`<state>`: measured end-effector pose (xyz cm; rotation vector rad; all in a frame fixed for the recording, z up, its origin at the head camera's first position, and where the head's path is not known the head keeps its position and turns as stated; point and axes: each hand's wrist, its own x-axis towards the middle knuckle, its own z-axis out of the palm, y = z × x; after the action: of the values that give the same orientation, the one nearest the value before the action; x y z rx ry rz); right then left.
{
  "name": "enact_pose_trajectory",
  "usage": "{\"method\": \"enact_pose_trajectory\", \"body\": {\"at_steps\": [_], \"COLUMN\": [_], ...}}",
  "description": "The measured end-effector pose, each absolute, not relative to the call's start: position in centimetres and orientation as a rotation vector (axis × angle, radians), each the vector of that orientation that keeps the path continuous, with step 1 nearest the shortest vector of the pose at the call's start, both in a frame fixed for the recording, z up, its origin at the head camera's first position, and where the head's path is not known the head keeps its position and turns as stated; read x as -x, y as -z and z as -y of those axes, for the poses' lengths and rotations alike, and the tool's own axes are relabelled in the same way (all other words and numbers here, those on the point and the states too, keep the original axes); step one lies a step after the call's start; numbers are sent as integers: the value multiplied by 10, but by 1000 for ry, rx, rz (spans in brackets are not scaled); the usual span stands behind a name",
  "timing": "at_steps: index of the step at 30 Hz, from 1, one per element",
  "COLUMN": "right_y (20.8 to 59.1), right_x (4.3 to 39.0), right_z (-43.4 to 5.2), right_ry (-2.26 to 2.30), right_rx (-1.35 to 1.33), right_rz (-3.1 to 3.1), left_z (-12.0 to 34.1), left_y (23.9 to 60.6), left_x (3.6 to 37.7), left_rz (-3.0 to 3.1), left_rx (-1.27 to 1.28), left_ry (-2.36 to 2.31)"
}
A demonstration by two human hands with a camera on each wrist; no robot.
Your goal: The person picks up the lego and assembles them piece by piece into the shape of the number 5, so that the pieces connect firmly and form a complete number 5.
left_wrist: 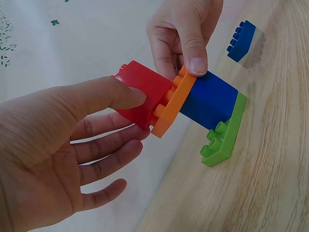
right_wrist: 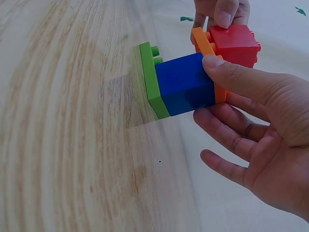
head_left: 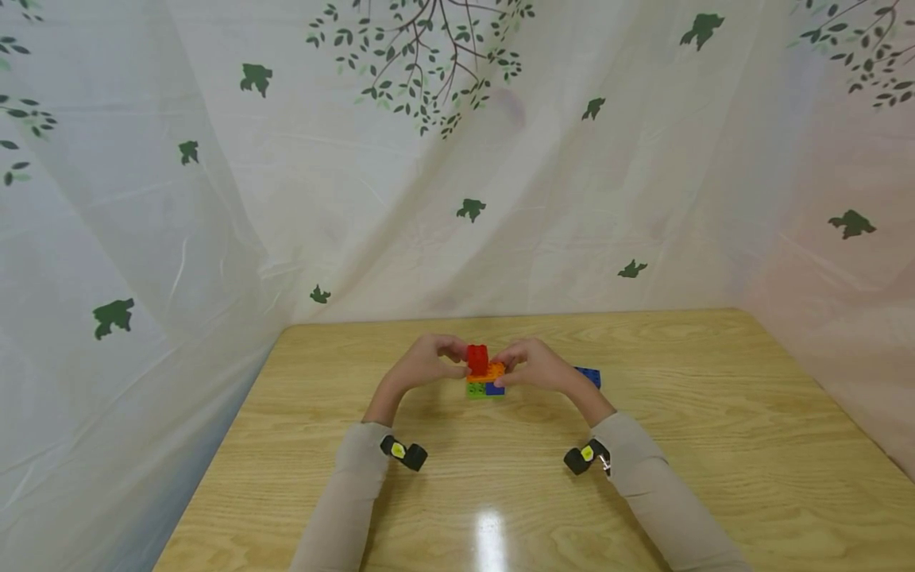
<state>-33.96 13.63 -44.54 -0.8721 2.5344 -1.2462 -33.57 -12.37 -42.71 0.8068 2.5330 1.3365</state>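
A: Which step was in hand?

B: Seating the red brick on top of the stack. The stack stood on the table: a green plate at the bottom, a blue block on it, an orange plate on that, and the red brick on the orange plate's studs.

A: And the hands?

B: The left hand pinched the red brick, thumb on one face and fingers curled under the other. The right hand held the stack at the orange plate, thumb laid along the blue block's top edge and fingers spread behind.

A: Was the red brick fully down?

B: I couldn't tell; studs showed between it and the orange plate, so I judged it not yet pressed home.

A: What did the next move call for?

B: A straight push down on the red brick, with the right hand bracing the stack against tipping. A spare blue brick lay just beyond the stack.
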Motion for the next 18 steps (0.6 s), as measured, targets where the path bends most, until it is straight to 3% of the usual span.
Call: {"method": "enact_pose_trajectory", "body": {"at_steps": [18], "right_y": [446], "right_x": [341], "right_z": [-136], "right_ry": [1249], "right_rx": [889], "right_rz": [-2528], "left_z": [124], "left_y": [427], "left_x": [337], "left_rz": [-2554], "left_rx": [-815], "left_ry": [-1308]}}
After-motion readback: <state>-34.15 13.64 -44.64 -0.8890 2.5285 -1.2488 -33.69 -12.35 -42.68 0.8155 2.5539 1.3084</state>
